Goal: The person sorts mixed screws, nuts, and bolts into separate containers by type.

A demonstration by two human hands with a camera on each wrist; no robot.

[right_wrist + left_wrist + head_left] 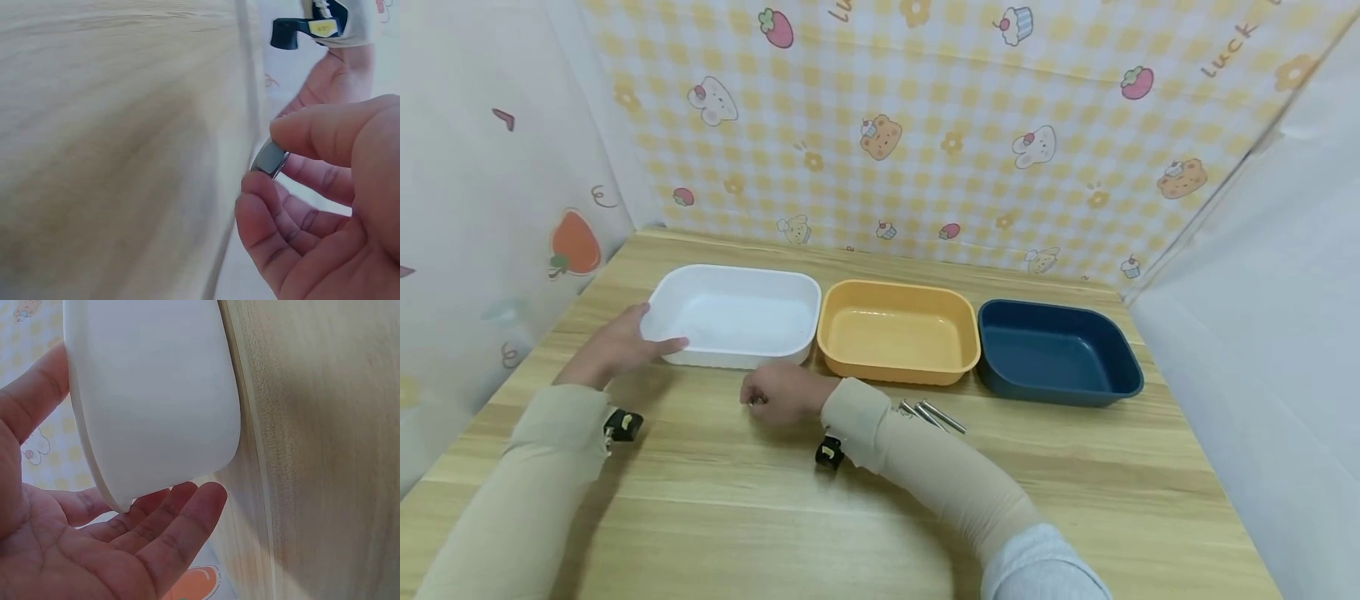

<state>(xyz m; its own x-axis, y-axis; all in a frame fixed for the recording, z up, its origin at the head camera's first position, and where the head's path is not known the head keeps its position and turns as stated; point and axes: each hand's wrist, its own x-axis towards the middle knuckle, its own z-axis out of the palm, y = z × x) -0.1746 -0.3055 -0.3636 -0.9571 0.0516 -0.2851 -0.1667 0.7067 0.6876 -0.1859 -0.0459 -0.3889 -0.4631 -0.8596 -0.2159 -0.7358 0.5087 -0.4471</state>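
At the left end of the white plastic bin (741, 358), my left hand (625, 340) holds the corner. The thumb lies along the front by the rim, and the fingers reach around the end wall. In the left wrist view the bin's smooth outer wall (150, 394) fills the space between thumb and fingertips. Just in front of the same bin, my right hand (786, 392) is low over the table, knuckles up. It pinches a small grey metal hex nut (270, 157) between thumb and fingertips, seen clearly in the right wrist view.
A yellow bin (898, 375) stands beside the white one, and a dark blue bin (1060, 392) follows on the right. Several silver bolts (942, 415) lie on the wooden table (715, 517) behind the right forearm. A patterned cloth (955, 100) hangs along the back.
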